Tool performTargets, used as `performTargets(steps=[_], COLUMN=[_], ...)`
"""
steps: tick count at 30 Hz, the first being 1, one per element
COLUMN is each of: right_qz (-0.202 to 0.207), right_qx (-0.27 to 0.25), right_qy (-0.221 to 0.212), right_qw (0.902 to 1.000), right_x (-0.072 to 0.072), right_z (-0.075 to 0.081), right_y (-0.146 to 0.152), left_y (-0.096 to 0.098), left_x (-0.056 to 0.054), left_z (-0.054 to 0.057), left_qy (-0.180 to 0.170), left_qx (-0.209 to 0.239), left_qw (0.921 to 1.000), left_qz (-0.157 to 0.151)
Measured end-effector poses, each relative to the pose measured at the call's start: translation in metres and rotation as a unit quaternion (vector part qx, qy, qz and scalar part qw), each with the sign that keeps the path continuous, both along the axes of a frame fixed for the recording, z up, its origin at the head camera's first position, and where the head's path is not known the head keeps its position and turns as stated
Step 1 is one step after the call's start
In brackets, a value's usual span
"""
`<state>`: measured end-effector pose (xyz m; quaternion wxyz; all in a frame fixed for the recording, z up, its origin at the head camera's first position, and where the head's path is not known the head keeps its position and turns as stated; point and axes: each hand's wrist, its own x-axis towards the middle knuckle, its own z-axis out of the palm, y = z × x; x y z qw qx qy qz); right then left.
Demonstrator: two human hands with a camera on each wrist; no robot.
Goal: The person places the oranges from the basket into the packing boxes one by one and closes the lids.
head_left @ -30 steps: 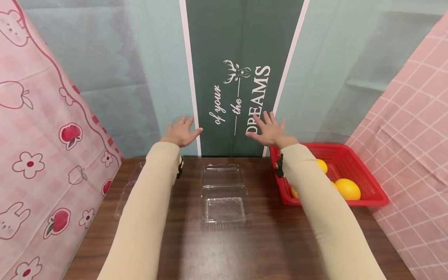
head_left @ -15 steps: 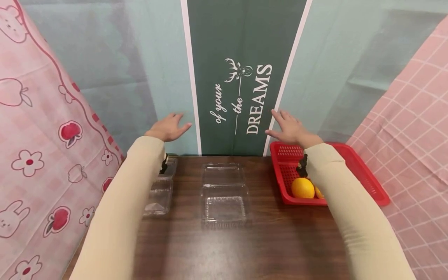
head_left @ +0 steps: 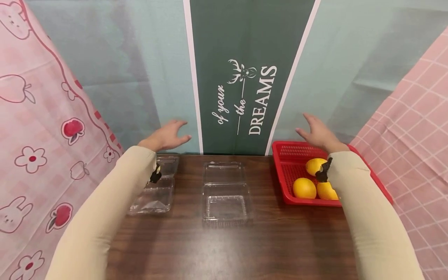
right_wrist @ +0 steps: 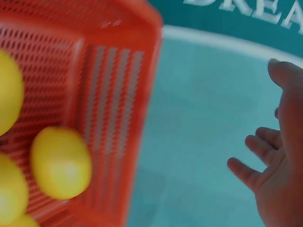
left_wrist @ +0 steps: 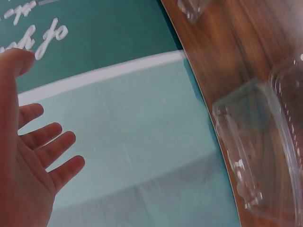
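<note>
My left hand [head_left: 165, 136] hovers above the table's far left edge, fingers spread and relaxed, with nothing in it. Below it lies an opened clear plastic clamshell box [head_left: 154, 200], partly hidden by the sleeve; its lid [left_wrist: 258, 156] shows in the left wrist view. My right hand [head_left: 321, 135], likewise without anything in it, is over the back of a red plastic basket [head_left: 276, 167]. Several oranges sit in the basket, among them a front one [head_left: 304, 188] and one behind it [head_left: 315, 167]. In the right wrist view the fingers are loosely extended, apart from the basket and an orange [right_wrist: 60, 162].
A second clear clamshell box [head_left: 225, 206] lies opened flat at the table's middle. The brown wooden table [head_left: 224, 252] ends at a green printed cloth [head_left: 231, 39]. Pink cloths hang at left [head_left: 42, 128] and right [head_left: 416, 128].
Both hands have moved apart, the left hand leftward and the right hand rightward over the basket. More of the left clamshell box and the oranges now shows.
</note>
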<state>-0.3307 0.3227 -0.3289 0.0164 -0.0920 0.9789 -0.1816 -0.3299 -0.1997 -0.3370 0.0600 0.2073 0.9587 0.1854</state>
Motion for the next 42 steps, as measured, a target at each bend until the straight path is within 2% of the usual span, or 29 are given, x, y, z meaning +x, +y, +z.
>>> performTargets(steps=[5,8,15,19,22,25,29,32,36,38,42], right_qz=[-0.046,-0.068,-0.115,-0.135,-0.147,-0.154,-0.162,-0.177,-0.198,-0.205,-0.210], right_qx=[-0.012,-0.024,-0.043,-0.058,-0.075,-0.089,-0.099,-0.091,-0.095,-0.108,-0.122], right_qy=[-0.005,-0.009,-0.022,-0.047,-0.061,-0.076,-0.099,-0.110,-0.132,-0.152,-0.177], right_qw=[0.9988,0.9973,0.9922,0.9880,0.9845,0.9811,0.9769,0.9738,0.9667,0.9609,0.9537], right_x=[0.009,0.014,0.023,0.029,0.031,0.031,0.031,0.032,0.034,0.035,0.039], right_z=[-0.017,-0.026,-0.046,-0.057,-0.064,-0.069,-0.077,-0.083,-0.094,-0.099,-0.107], right_y=[0.032,0.046,0.065,0.069,0.069,0.069,0.071,0.074,0.077,0.077,0.075], left_y=[0.007,0.009,0.019,0.029,0.034,0.037,0.044,0.050,0.058,0.061,0.067], left_x=[0.014,0.029,0.066,0.086,0.104,0.119,0.128,0.131,0.136,0.139,0.146], left_z=[-0.014,-0.020,-0.033,-0.052,-0.072,-0.088,-0.103,-0.113,-0.134,-0.145,-0.160], left_qy=[0.027,0.026,0.002,-0.021,-0.052,-0.075,-0.091,-0.124,-0.180,-0.202,-0.238], left_qx=[0.043,0.074,0.142,0.199,0.246,0.273,0.296,0.318,0.347,0.366,0.404], left_qw=[0.9981,0.9961,0.9896,0.9798,0.9670,0.9568,0.9459,0.9327,0.9080,0.8925,0.8641], left_qz=[-0.035,-0.040,-0.022,0.008,0.042,0.067,0.097,0.117,0.151,0.169,0.181])
